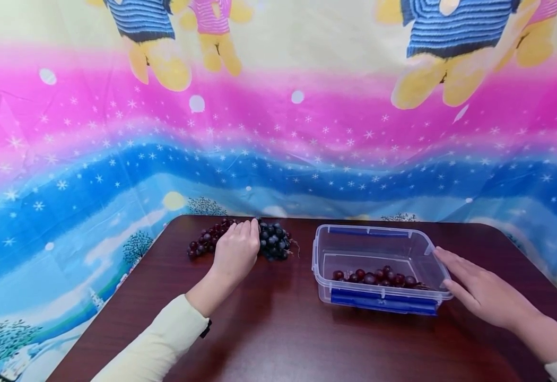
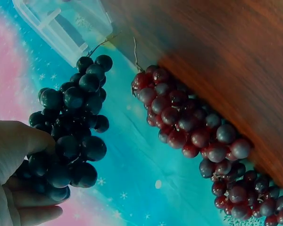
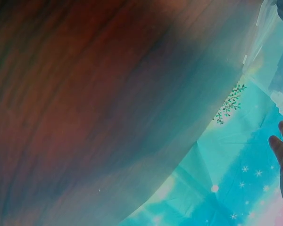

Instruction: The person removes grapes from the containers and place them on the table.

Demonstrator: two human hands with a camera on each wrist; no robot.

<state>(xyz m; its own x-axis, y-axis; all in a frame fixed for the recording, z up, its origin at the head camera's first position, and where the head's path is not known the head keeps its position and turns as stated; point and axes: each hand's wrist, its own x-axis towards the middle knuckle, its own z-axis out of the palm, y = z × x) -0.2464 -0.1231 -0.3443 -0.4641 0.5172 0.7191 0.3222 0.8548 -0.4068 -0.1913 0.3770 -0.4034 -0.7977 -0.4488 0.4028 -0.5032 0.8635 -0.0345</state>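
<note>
My left hand (image 1: 237, 248) grips a bunch of dark, nearly black grapes (image 1: 273, 241) at the far side of the table. In the left wrist view, thumb and fingers (image 2: 33, 214) wrap one end of that bunch (image 2: 73, 117), and its thin stem points away. Beside it lie dark red grapes (image 2: 186, 120), partly behind the left hand in the head view. To the right stands a lidless clear plastic box (image 1: 355, 245) with red grapes (image 1: 379, 276) inside. My right hand (image 1: 488, 292), fingers extended, touches the box's right rim. Only its fingertips show in the right wrist view.
The box has blue clips (image 1: 383, 301) along its sides. Everything stands on a dark reddish-brown wooden table (image 1: 278, 339) with rounded far corners. A colourful printed cloth (image 1: 278, 132) hangs right behind the table and along its left side.
</note>
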